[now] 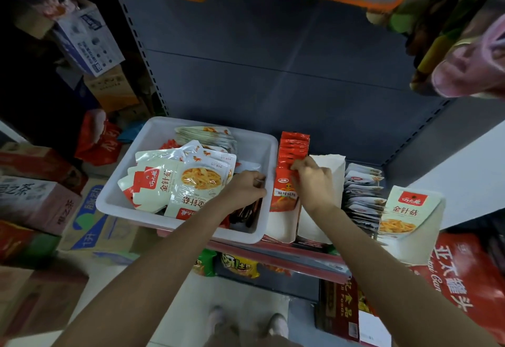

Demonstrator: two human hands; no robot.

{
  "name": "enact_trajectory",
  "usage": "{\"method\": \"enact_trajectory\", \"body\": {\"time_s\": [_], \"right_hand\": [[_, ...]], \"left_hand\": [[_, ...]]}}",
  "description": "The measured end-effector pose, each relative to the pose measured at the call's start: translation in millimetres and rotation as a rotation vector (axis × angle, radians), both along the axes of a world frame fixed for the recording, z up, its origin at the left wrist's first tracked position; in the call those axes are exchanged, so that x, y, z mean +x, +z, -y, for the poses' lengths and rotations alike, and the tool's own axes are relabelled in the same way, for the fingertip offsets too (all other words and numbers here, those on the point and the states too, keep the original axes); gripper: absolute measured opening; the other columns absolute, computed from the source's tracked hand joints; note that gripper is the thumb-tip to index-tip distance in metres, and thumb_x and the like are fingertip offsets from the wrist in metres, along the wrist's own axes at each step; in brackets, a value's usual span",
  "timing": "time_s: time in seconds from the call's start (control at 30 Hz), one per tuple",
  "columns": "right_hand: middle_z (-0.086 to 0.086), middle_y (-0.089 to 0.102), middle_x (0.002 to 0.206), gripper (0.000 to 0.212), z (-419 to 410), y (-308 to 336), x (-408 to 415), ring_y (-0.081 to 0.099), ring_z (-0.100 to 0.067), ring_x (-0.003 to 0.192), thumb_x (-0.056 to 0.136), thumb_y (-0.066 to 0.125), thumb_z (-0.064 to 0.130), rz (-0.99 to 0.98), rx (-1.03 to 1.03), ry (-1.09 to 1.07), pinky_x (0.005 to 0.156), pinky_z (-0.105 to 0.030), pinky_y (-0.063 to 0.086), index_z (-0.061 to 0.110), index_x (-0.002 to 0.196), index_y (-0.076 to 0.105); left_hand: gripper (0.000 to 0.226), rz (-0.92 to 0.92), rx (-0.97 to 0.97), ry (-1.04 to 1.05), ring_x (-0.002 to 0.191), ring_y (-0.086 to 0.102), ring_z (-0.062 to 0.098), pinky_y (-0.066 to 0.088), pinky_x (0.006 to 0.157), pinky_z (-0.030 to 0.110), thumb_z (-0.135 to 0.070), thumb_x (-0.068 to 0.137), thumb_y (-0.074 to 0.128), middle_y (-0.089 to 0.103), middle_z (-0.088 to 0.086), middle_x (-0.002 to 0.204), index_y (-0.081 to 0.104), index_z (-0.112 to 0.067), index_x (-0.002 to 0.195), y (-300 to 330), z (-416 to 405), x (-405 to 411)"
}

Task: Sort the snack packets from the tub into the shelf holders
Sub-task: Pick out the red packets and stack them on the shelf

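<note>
Landmark: a white plastic tub (153,139) is set on the shelf ledge, and every place below is given from it.
Tub contents: white snack packets (188,182) printed with a noodle-like picture are heaped loosely inside, with a tidier stack (207,134) lying against the far wall; dark and red packets (246,214) are seen in the near right corner.
Left hand (246,188): it is held inside the tub by its right wall, fingers curled; something thin and pale seems to be pinched, but what it is cannot be told.
Right hand (314,180): it is placed just right of the tub, fingers bent and pinching the top edges of the red packets (289,171).
Red packets: they are stood upright in a row in a white holder (278,226) touching the tub's right wall.
Next holder (328,166): a white card holder is set right of the red row, partly hidden by the right wrist.
Far holder (415,248): further right of the tub, white packets (360,193) are filed in a row, fronted by one with an orange label (407,210).
</note>
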State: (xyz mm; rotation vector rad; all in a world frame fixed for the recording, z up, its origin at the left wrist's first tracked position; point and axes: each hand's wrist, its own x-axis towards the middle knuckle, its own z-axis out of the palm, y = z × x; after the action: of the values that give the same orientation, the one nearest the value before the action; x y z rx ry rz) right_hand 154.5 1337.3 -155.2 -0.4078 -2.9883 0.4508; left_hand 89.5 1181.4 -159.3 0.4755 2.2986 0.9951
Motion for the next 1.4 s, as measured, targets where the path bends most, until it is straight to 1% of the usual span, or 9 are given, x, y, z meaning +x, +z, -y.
{"method": "enact_trajectory", "body": {"time_s": [0.1, 0.27, 0.33, 0.5, 0.73, 0.97, 1.1, 1.23, 1.4], "right_hand": [[-0.006, 0.049, 0.115, 0.029, 7, -6, 1, 0.051, -0.027, 0.104, 0.086, 0.053, 0.006, -0.013, 0.086, -0.026, 0.091, -0.039, 0.034, 0.014, 0.114, 0.053], [-0.014, 0.055, 0.104, 0.031, 22, 5, -3, 0.054, -0.033, 0.092, 0.074, 0.068, 0.000, -0.257, 0.020, 0.048, 0.071, -0.041, 0.047, 0.006, 0.103, 0.061], [-0.014, 0.054, 0.111, 0.032, 32, 16, -9, 0.051, -0.031, 0.099, 0.079, 0.062, -0.001, -0.282, -0.057, 0.108, 0.081, -0.040, 0.050, 0.005, 0.111, 0.061], [-0.008, 0.041, 0.135, 0.043, 68, 32, -34, 0.040, -0.023, 0.124, 0.091, 0.054, 0.011, -0.086, -0.240, 0.187, 0.098, -0.031, 0.042, 0.011, 0.133, 0.045], [-0.002, 0.017, 0.155, 0.082, 143, 23, -90, 0.020, -0.021, 0.141, 0.083, 0.069, 0.026, 0.187, -0.229, 0.327, 0.112, -0.035, 0.029, 0.019, 0.148, 0.018], [-0.002, 0.000, 0.159, 0.117, 181, 6, -137, 0.000, -0.020, 0.146, 0.069, 0.082, 0.028, 0.388, -0.002, 0.458, 0.118, -0.033, 0.009, 0.023, 0.151, -0.001], [0.002, 0.022, 0.153, 0.099, 176, -3, -135, 0.023, -0.020, 0.140, 0.069, 0.081, 0.032, 0.440, 0.043, 0.405, 0.112, -0.036, 0.028, 0.026, 0.148, 0.022], [0.007, 0.030, 0.144, 0.087, 175, -10, -123, 0.040, -0.019, 0.128, 0.068, 0.081, 0.033, 0.404, 0.068, 0.284, 0.102, -0.037, 0.043, 0.026, 0.142, 0.036], [0.005, 0.030, 0.145, 0.086, 180, -12, -126, 0.036, -0.019, 0.132, 0.068, 0.081, 0.035, 0.444, 0.140, 0.235, 0.104, -0.041, 0.042, 0.029, 0.141, 0.036]], "left_hand": [[0.044, 0.027, 0.033, -0.017, 0.113, 0.057, 0.013, 0.039, 0.088, 0.020, -0.026, 0.086, 0.065, 0.062, -0.002, 0.122, 0.056, -0.014, 0.127, -2, 0, 2], [0.033, -0.074, 0.111, 0.116, 0.107, 0.058, 0.012, 0.044, 0.089, 0.023, -0.026, 0.091, 0.060, 0.063, 0.001, 0.116, 0.060, -0.013, 0.121, 3, 12, 2], [0.030, -0.168, 0.118, 0.216, 0.109, 0.056, 0.016, 0.044, 0.091, 0.025, -0.016, 0.091, 0.059, 0.062, 0.004, 0.119, 0.060, -0.010, 0.120, 4, 27, -3], [0.055, -0.511, -0.231, 0.164, 0.130, 0.036, 0.024, 0.029, 0.107, 0.032, -0.020, 0.085, 0.067, 0.044, 0.007, 0.140, 0.045, -0.014, 0.135, 7, 90, -33], [0.096, -0.351, -0.418, 0.036, 0.143, 0.016, 0.022, 0.016, 0.114, 0.032, -0.040, 0.076, 0.074, 0.019, 0.005, 0.156, 0.016, -0.016, 0.149, 6, 162, -92], [0.056, -0.406, -0.417, -0.128, 0.121, 0.048, 0.021, 0.036, 0.098, 0.030, -0.038, 0.086, 0.063, 0.053, 0.004, 0.133, 0.046, -0.016, 0.134, 8, 182, -109], [0.028, -0.242, -0.257, -0.067, 0.099, 0.058, 0.020, 0.044, 0.088, 0.031, -0.028, 0.094, 0.051, 0.065, 0.007, 0.111, 0.061, -0.011, 0.115, 2, 194, -129], [0.035, -0.258, -0.239, 0.025, 0.076, 0.053, 0.022, 0.041, 0.070, 0.033, -0.017, 0.100, 0.036, 0.061, 0.013, 0.081, 0.051, -0.010, 0.069, -10, 177, -157], [0.027, -0.175, -0.396, 0.048, 0.090, 0.060, 0.025, 0.047, 0.077, 0.032, -0.032, 0.092, 0.057, 0.064, 0.010, 0.095, 0.063, -0.007, 0.098, -21, 156, -181]]}}
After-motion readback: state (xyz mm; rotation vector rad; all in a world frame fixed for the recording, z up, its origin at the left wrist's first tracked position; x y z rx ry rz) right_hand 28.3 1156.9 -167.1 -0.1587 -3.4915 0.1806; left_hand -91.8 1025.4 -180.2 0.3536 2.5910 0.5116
